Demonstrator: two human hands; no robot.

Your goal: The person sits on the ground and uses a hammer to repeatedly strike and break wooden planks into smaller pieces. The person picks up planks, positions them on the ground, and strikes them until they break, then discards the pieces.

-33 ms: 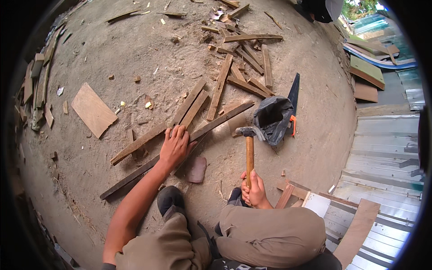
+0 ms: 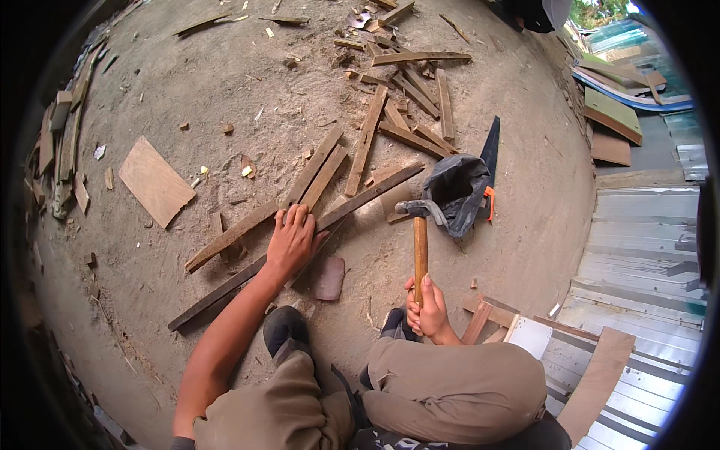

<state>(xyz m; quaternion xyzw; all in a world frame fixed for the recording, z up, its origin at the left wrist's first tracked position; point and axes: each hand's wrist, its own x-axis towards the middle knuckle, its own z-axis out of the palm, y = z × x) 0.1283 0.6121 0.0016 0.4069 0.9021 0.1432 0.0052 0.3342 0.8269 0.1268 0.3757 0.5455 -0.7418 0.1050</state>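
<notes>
Ground: bare sandy dirt strewn with wood scraps, metal sheeting at right.
Left hand point(image 2: 291, 238): fingers spread, pressing flat on a long slat point(image 2: 225, 286) lying diagonally just ahead of the knees.
Slat: looks stiff, light, splintery; best pinned mid-length.
Right hand point(image 2: 427, 306): fist closed low on the hammer point(image 2: 420, 240) handle, right of the slat.
Hammer: head-heavy, head far, beside a black bag point(image 2: 457, 191).

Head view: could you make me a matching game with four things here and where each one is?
Things:
1. hammer
2. long wooden strip
3. black bag
4. flat board

Places:
A. lying alone on the dirt at far left
B. under the left hand
C. beside the saw
D. held upright in the right hand

Pairs: 1-D, 2-B, 3-C, 4-A
</notes>
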